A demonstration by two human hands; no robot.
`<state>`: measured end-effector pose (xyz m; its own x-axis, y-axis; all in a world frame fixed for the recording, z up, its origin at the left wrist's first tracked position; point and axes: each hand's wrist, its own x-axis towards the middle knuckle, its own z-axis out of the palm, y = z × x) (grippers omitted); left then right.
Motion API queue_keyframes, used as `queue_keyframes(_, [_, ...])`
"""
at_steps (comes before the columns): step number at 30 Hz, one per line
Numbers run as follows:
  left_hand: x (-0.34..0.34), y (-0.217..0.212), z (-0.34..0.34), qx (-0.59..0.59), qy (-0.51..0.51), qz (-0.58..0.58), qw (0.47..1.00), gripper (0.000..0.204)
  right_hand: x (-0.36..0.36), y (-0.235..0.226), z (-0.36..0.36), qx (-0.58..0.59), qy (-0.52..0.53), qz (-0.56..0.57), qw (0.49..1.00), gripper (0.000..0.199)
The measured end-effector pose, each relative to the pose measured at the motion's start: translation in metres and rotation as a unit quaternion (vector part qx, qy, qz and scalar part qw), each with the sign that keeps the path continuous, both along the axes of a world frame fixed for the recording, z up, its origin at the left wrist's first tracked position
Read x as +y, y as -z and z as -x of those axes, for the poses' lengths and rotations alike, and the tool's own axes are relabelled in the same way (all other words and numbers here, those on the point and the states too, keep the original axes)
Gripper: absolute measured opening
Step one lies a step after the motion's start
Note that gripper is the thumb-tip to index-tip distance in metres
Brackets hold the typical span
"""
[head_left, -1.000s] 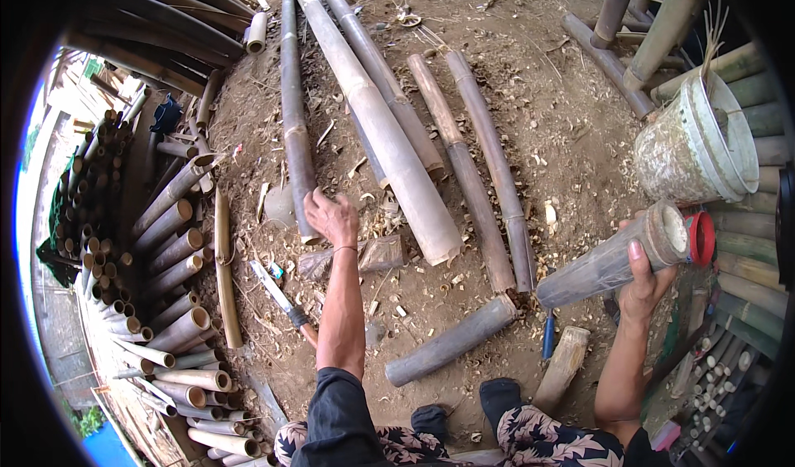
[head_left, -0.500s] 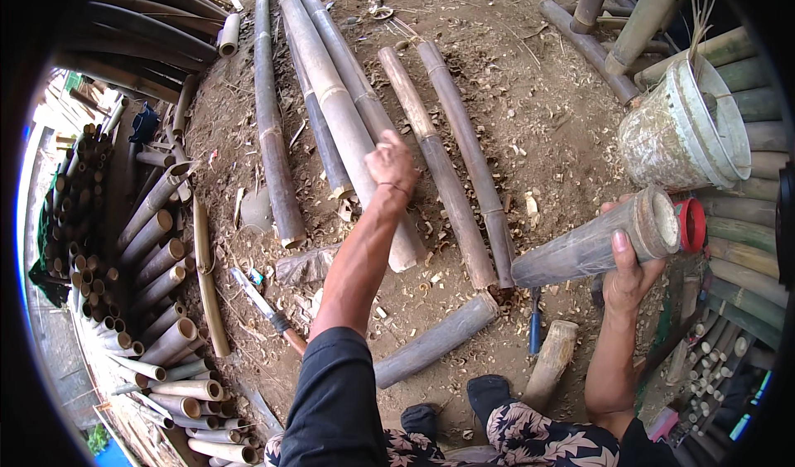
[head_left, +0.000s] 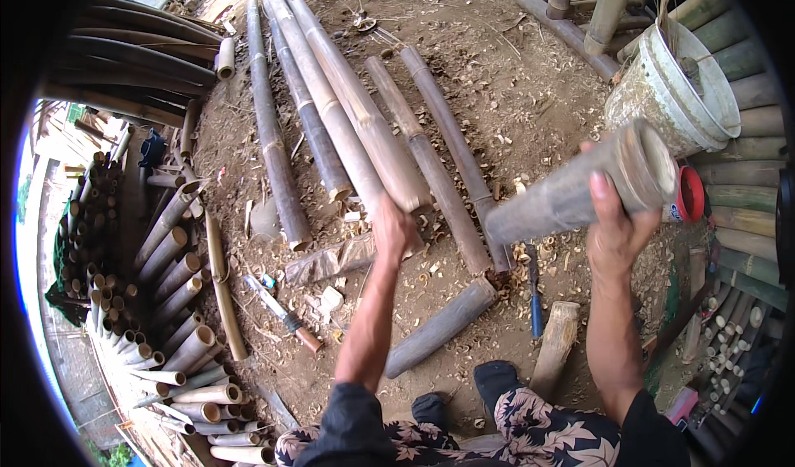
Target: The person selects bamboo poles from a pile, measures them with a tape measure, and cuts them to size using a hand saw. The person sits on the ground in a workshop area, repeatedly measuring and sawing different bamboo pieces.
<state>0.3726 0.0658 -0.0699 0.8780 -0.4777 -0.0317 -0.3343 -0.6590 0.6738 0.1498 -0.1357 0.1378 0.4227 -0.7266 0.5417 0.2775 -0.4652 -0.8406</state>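
The right hand (head_left: 614, 233) is wrapped around a short grey bamboo tube (head_left: 580, 190), holding it up at a slant with its open end toward the upper right. The left hand (head_left: 392, 228) reaches forward over the ground, fingers curled, just at the cut end of a long pale bamboo pole (head_left: 358, 107); whether it grips the pole or only touches it cannot be told.

Nearest the person, below the hands, a short dark log (head_left: 440, 328) lies slanted on the dirt, with a pale wooden block (head_left: 555, 344) just to its right. A blue-handled tool (head_left: 535, 293) lies between them and the raised tube. To the left, a knife with a wooden handle (head_left: 282, 312) rests among wood chips.

Beyond the hands, several long poles lie side by side, running away to the upper left. At the far left is a stack of cut bamboo pieces (head_left: 166, 301), their hollow ends showing.

At the right, just behind the raised tube, a small red round can (head_left: 690, 195) with a white and blue label peeks out. Above it stands a dirty white bucket (head_left: 675, 86), tilted against upright bamboo.
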Motion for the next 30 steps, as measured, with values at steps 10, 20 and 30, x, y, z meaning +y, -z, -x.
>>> queue_keyframes(10, [0.120,-0.033,0.320,0.165,0.009,-0.010,0.986,0.073,0.072,-0.034,-0.137,-0.108,-0.145,0.079,0.980,0.081])
queue_keyframes(20, [0.141,-0.037,0.348,0.155,0.042,-0.050,0.986,0.077,0.118,-0.018,-0.159,-0.071,-0.118,0.148,0.979,0.077])
queue_keyframes(30, [0.117,-0.032,0.277,0.069,0.042,-0.021,0.997,0.059,0.060,-0.019,-0.129,-0.133,-0.078,-0.010,0.988,0.045])
